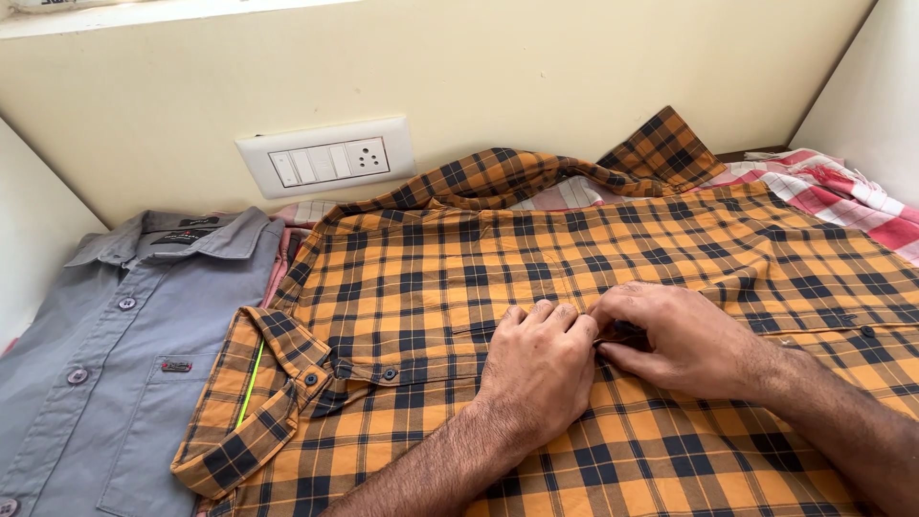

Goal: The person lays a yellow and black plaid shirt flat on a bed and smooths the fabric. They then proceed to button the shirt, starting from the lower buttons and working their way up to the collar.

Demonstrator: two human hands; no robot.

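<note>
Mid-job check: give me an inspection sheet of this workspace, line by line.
Surface: hidden under the spread clothing; nothing seen bare.
Job's things: orange plaid shirt lying flat, collar toward the wall.
Clutter: grey shirt buttoned, beside it on the left; red checked cloth at the far right.
Hands: left hand and right hand meet at the plaid shirt's front, fingertips pinching the fabric; what is between them is hidden.
Cables: nothing seen.
Surroundings: cream wall with a white switch plate.
</note>
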